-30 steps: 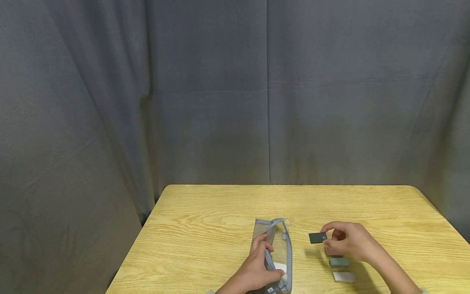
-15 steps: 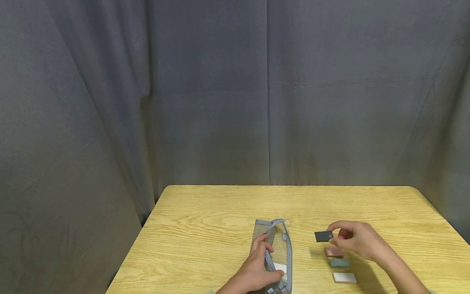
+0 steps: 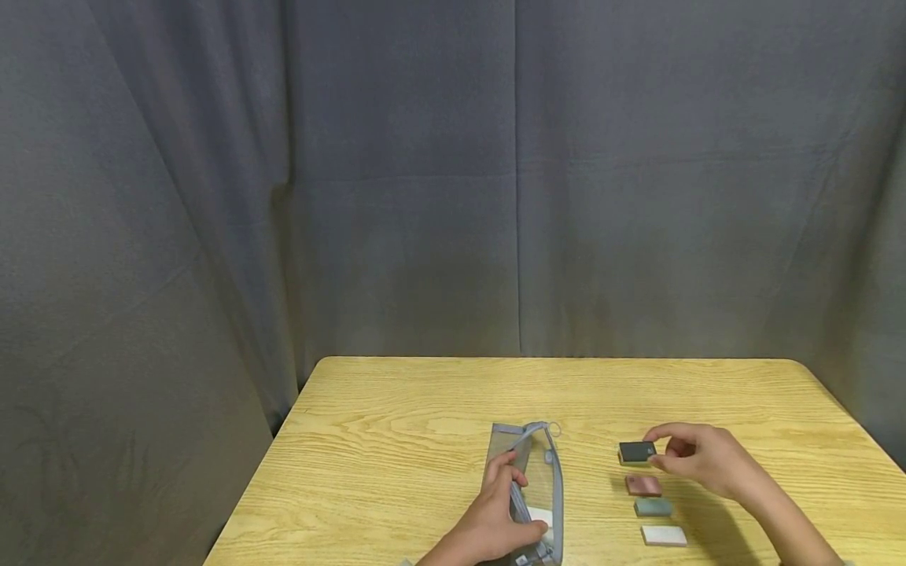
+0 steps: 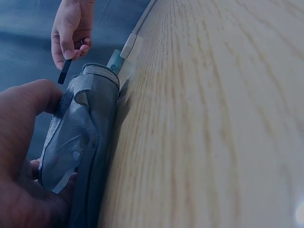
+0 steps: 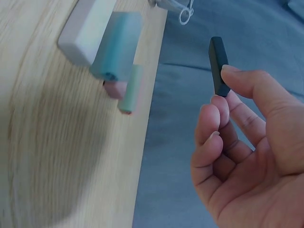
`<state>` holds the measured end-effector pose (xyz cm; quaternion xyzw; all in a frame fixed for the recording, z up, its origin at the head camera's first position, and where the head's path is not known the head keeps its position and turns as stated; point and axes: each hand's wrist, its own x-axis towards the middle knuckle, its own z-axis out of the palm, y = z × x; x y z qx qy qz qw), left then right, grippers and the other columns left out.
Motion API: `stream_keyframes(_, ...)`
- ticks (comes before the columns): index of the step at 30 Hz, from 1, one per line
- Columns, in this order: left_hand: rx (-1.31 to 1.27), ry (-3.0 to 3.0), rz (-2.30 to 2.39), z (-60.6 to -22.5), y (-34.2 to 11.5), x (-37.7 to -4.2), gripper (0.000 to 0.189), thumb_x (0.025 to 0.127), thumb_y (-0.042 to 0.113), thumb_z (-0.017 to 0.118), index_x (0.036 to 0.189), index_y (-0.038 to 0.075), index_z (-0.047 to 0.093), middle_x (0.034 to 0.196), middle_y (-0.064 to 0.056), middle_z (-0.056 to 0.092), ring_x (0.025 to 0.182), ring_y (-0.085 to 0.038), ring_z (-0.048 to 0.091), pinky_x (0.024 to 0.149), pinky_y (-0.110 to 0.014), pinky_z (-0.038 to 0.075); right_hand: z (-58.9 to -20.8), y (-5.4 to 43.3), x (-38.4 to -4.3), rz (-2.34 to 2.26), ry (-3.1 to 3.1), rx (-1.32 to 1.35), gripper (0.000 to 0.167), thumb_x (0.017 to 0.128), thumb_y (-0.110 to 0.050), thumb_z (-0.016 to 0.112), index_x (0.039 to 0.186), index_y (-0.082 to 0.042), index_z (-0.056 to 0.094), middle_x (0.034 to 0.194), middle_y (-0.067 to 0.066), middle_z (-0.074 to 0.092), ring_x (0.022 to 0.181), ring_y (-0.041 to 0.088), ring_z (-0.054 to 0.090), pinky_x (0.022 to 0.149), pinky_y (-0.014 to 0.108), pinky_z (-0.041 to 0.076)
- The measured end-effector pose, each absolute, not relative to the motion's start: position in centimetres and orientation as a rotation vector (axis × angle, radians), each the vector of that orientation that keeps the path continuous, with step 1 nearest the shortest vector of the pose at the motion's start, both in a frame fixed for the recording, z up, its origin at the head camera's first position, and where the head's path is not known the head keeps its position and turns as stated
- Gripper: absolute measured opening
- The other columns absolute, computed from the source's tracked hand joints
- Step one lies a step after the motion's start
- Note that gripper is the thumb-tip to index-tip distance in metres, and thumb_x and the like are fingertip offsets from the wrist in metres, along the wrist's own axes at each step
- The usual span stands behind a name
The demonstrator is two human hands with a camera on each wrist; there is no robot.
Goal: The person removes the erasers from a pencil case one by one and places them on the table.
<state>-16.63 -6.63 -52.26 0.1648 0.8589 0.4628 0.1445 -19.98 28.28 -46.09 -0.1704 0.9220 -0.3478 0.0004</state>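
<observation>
My right hand (image 3: 704,460) pinches a black eraser (image 3: 635,451) between thumb and fingers, above the table. In the right wrist view, the black eraser (image 5: 218,66) is seen edge-on, away from the tabletop. My left hand (image 3: 491,515) grips a translucent grey zip pencil case (image 3: 557,491), whose top gapes; a white item (image 3: 540,516) shows inside. Below the black eraser, a pink eraser (image 3: 643,485), a teal eraser (image 3: 653,507) and a white eraser (image 3: 664,535) lie in a column. A light green eraser (image 5: 130,90) appears beyond the teal one in the right wrist view.
The wood-grain table (image 3: 396,409) extends on both sides of the pencil case. A grey curtain (image 3: 410,196) hangs behind its far edge and along the left. A zip-pull ring (image 3: 554,428) sticks out from the case's far end.
My right hand has moved to the right with the black eraser, and the pink eraser has come into full sight. My left hand and the pencil case stay put.
</observation>
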Motion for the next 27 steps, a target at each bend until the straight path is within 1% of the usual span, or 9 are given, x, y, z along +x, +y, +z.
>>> stream_keyframes(3,0.471,2.473,1.338,-52.2,-6.6,-16.6,0.047,0.083,0.033,0.078,0.113,0.019,0.044,0.164,0.000,0.014,0.117,-0.027,0.053,0.077,-0.028,0.053,-46.4,28.7,-20.2,-1.100,2.911,-0.492,0.027,0.088,-0.025,0.079,0.111,-0.013,0.073,0.076,-0.011,0.061,0.063,0.001,0.049,0.058,0.024,0.042)
stream_keyframes(10,0.476,2.468,1.342,-52.3,-6.7,-16.6,0.048,0.083,0.033,0.078,0.114,0.019,0.044,0.164,0.000,0.013,0.112,-0.024,0.055,0.074,-0.026,0.053,-46.9,29.7,-20.5,-1.119,2.892,-0.434,0.029,0.088,-0.025,0.079,0.112,-0.011,0.073,0.077,-0.007,0.063,0.065,0.003,0.049,0.058,0.024,0.041)
stream_keyframes(17,0.484,2.484,1.327,-52.4,-6.7,-16.8,0.048,0.084,0.034,0.078,0.113,0.019,0.043,0.163,-0.001,0.014,0.119,-0.029,0.053,0.076,-0.026,0.053,-46.9,30.4,-20.8,-1.167,2.798,-0.332,0.036,0.089,-0.026,0.078,0.118,-0.006,0.071,0.082,0.001,0.064,0.065,0.008,0.048,0.055,0.025,0.041)
stream_keyframes(27,0.483,2.486,1.334,-52.3,-6.6,-16.7,0.048,0.083,0.034,0.078,0.113,0.019,0.044,0.164,-0.001,0.014,0.109,-0.022,0.054,0.070,-0.021,0.050,-47.1,31.2,-21.1,-1.183,2.752,-0.292,0.039,0.089,-0.025,0.077,0.121,-0.003,0.069,0.085,0.004,0.063,0.066,0.010,0.047,0.054,0.026,0.040)
